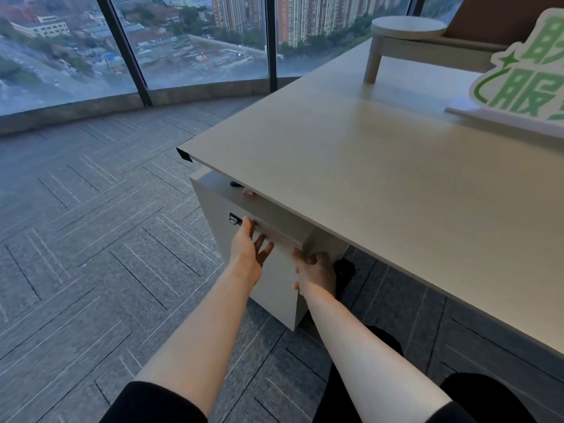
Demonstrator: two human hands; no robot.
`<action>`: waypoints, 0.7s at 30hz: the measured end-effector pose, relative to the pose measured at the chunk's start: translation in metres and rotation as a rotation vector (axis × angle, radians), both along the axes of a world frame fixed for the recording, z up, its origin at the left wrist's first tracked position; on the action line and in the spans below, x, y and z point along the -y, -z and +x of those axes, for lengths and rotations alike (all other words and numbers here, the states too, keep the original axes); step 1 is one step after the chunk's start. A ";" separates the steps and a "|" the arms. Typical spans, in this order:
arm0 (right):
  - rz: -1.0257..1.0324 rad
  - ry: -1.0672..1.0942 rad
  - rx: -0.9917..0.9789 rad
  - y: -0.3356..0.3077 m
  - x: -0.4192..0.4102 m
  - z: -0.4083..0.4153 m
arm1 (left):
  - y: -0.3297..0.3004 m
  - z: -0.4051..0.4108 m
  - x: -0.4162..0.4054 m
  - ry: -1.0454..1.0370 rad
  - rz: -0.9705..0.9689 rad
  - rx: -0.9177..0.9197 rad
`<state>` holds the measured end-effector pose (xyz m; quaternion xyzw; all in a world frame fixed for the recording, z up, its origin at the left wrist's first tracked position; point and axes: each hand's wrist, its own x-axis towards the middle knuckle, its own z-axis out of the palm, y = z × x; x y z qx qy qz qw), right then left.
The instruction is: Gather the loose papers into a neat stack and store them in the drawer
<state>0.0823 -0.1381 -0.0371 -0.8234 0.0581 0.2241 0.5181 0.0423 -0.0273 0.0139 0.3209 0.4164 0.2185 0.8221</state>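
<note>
A pale grey drawer cabinet (213, 206) stands under the left end of the desk (381, 178). My left hand (248, 248) lies flat against the top drawer front (282, 270), fingers spread, just right of a small metal lock (235, 220). My right hand (316, 270) is curled around the right corner of that drawer front, fingers wrapped behind the edge. I cannot tell whether the drawer is slightly out or fully in. No papers show anywhere in view; the drawer's inside is hidden.
A round pale stool (406, 29) stands on the desk's far end, and a green-and-white sign (525, 71) stands at the right edge. Grey carpet (91, 239) runs to floor-height windows (198, 41). My dark-clothed legs (476, 398) are under the desk edge.
</note>
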 end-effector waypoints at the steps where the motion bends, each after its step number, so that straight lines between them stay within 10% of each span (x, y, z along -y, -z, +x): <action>1: -0.001 -0.001 0.003 0.000 0.000 0.001 | 0.000 0.000 0.000 0.001 0.000 0.000; 21: 0.112 -0.180 -0.121 -0.045 0.027 -0.010 | -0.005 -0.012 0.016 0.044 0.110 -0.127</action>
